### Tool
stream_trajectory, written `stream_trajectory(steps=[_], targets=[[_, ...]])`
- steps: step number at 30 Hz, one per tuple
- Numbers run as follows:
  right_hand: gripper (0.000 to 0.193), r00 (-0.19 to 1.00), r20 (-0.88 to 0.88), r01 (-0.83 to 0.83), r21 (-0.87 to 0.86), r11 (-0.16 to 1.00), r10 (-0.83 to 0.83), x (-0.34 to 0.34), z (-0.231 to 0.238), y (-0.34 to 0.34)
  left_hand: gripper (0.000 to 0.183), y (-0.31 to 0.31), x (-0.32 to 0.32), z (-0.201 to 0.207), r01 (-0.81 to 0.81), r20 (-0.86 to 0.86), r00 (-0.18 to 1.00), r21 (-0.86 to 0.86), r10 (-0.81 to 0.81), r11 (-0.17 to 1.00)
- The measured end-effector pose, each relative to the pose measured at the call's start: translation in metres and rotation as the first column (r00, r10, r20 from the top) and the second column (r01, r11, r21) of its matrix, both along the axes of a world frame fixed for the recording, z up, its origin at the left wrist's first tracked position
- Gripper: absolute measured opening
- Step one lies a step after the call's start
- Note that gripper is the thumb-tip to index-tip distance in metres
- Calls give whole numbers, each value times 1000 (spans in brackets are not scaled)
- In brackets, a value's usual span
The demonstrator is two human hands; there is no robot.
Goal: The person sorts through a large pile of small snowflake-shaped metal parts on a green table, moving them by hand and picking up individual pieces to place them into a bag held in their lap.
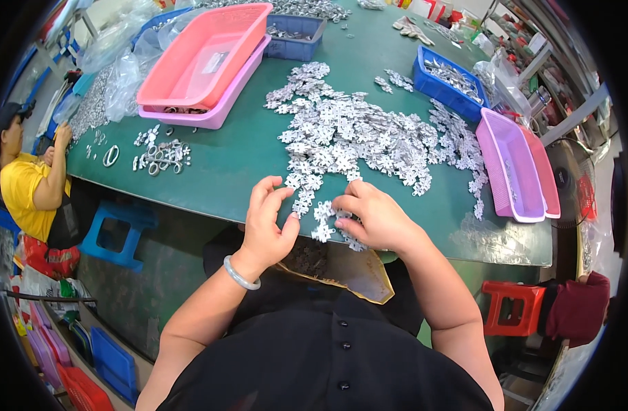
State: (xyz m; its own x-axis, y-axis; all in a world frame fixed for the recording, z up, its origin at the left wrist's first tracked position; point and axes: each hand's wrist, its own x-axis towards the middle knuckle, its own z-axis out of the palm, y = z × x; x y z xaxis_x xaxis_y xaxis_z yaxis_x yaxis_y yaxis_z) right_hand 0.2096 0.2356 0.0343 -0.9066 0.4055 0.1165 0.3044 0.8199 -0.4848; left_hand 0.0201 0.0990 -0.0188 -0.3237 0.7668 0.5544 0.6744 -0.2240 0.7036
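A wide heap of small flat silvery metal pieces [368,130] with notched, star-like outlines covers the middle of the green table [225,164]. My left hand [267,222], a pale bangle [242,274] on its wrist, is at the heap's near tip. Its fingers are curved and apart from the thumb, which comes close to a few pieces. My right hand [379,216] curls its fingers and thumb around a small cluster of the metal pieces [323,222] by the table's front edge. Its palm is hidden. Below the edge, at my lap, sits a yellow-rimmed container [362,277] with dark contents.
Stacked pink baskets [204,58] stand at the left, near loose rings [164,157]. A blue bin [451,79] of metal parts and a purple basket [512,164] line the right side. A person in yellow [33,185] works at far left. Blue [120,229] and red stools [511,308] flank me.
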Motion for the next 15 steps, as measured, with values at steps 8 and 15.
stream_trajectory(steps=[8, 15], targets=[[27, 991, -126, -22, 161, 987, 42, -22, -15, -8, 27, -1, -1, -2, 5, -157, 988, -38, -11, 999], [20, 991, -58, -116, 87, 989, 121, -20, -4, -10, 28, -4, -6, -2, 58, -171, 983, -41, -64, 997]])
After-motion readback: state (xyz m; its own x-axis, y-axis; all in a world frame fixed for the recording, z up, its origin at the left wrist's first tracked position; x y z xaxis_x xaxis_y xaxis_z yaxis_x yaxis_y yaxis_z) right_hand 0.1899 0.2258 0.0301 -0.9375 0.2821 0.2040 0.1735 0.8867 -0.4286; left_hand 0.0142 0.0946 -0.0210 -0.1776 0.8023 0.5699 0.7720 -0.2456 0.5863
